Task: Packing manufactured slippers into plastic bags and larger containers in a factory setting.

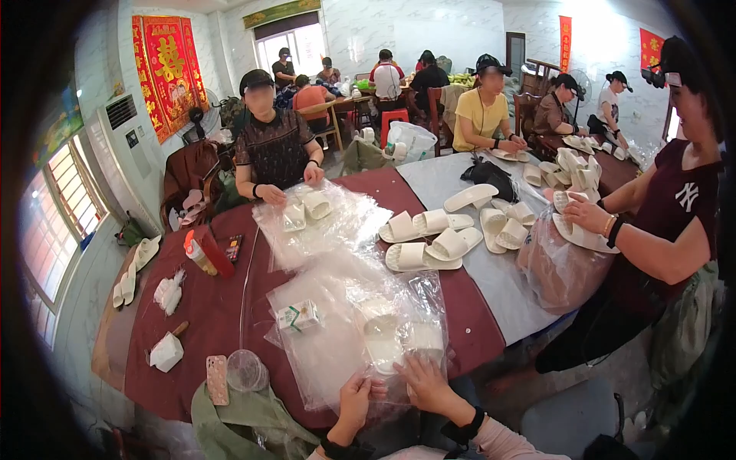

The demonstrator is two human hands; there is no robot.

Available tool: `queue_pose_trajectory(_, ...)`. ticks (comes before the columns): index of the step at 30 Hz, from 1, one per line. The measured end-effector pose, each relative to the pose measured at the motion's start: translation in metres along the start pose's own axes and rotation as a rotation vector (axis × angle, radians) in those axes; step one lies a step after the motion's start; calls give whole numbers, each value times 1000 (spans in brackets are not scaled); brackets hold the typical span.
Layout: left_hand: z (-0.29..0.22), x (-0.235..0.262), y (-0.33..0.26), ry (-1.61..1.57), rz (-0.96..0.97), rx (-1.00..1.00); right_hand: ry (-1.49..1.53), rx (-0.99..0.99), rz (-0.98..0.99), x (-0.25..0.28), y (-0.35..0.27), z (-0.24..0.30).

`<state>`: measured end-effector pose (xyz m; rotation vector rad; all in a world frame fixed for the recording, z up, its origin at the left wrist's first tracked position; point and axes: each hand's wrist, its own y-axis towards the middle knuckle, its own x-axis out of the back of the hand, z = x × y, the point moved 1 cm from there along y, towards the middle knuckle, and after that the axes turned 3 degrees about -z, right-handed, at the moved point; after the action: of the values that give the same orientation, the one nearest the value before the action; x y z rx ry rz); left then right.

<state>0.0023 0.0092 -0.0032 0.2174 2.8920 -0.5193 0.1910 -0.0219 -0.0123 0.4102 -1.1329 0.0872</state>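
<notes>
left hand (355, 399): fingers curled, pinching edge of clear plastic bag (399, 337) | right hand (425, 381): open, flat on bag over white slippers (383, 343) | red table (199, 307)

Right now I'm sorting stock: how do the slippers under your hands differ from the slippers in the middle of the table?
The slippers under the hands are sealed inside a clear plastic bag, side by side; the loose slippers are bare and scattered at angles. The left hand and right hand press on the bagged ones; nobody touches the loose ones. Both are white.
</notes>
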Motion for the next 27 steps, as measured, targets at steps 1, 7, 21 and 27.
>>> queue_pose_trajectory(1, -4, 0, -3, -5, 27, -1, -75, 17, -42, 2, 2, 1)
queue_pose_trajectory(7, -6, -12, -10, -56, 71, 31, 159, 7, -128, 29, -6, 2)
queue_pose_trajectory(21, -54, -57, -74, 258, 495, -607, 545, -313, -435, 83, 8, 24)
queue_pose_trajectory(27, -33, 28, -91, 128, -321, -621, 273, -320, -541, 60, -17, -118)
